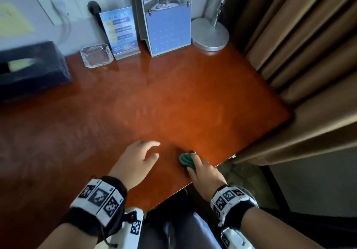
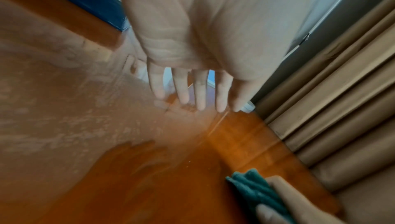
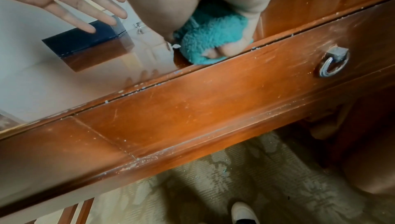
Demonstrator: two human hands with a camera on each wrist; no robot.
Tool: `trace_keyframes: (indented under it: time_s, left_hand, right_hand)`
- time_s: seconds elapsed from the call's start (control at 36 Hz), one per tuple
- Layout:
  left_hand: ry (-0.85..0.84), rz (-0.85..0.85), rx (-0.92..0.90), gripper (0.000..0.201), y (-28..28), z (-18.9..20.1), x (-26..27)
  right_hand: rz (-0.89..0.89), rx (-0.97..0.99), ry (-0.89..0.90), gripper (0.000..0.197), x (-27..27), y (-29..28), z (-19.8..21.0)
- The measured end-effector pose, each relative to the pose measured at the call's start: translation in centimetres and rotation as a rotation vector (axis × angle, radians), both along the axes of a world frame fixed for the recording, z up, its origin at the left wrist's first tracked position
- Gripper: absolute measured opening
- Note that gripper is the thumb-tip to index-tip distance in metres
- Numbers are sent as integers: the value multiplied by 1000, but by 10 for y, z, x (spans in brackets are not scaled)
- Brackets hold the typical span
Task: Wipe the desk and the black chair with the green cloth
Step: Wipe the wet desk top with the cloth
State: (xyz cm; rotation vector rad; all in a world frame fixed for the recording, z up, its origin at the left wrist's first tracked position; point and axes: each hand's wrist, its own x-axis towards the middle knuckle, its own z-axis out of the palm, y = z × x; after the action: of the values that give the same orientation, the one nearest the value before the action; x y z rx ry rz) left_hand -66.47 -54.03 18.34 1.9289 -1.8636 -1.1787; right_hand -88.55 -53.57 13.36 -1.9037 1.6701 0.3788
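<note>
Head view: shows the right grip point(image 1: 204, 173) curled round the green cloth point(image 1: 185, 159), thumb and fingers bunching it into a wad and pressing it onto the counter point(image 1: 173, 94) right at the near edge. Puts the left grip point(image 1: 138, 158) just beside it on the left, apart from the cloth, holding nothing, fingers spread and only gently bent above the glossy wood; cannot tell whether the tips touch. Carries marker-printed bands point(image 1: 100, 194) on both wrists. Far beyond the grips, along the wall, lines up a dark blue tissue box point(image 1: 32, 69) well off to the left, then a glass ashtray point(image 1: 96, 55), a blue sign card point(image 1: 121, 30), a blue desk calendar point(image 1: 167, 30) and a round silver lamp base point(image 1: 209, 36); hangs a brown curtain point(image 1: 299, 46) close on the right of the right grip, past the counter's side edge. From the left wrist, confirms straight, slightly parted fingers point(image 2: 200, 92) with a dim reflection in the wood underneath, and the cloth at lower right under the other grip. From the right wrist, shows fuzzy teal pile bulging out of the closed grip, resting on the counter's lip, directly above a drawer front point(image 3: 213, 95) with a metal ring pull point(image 3: 332, 63) off to the right; below that, patterned carpet point(image 3: 256, 177) and the toe of a white shoe point(image 3: 243, 212).
</note>
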Motion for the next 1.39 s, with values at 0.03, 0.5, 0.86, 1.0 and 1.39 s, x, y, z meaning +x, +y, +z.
trace_keyframes:
  time_s: [0.03,0.5,0.86,1.0,1.39]
  left_hand:
    - [-72,-8,-22,40,0,-3,0]
    - [-495,-23,444,83,68,-44,35]
    - [-445,-157,428,83,73,-70,49]
    - [-448,-184,454,81,72,-66,49]
    - [-420,-67,376,57,74,-70,47]
  right_hand:
    - [5,4,-6,43,0,0,0]
    - [102,31,-16,44,15,12,0]
    - [-140,-79,47,46,71,44,3]
    - [-157,-76,8,43,97,65,1]
    - [-88,-108,-99,37,137,110,-8]
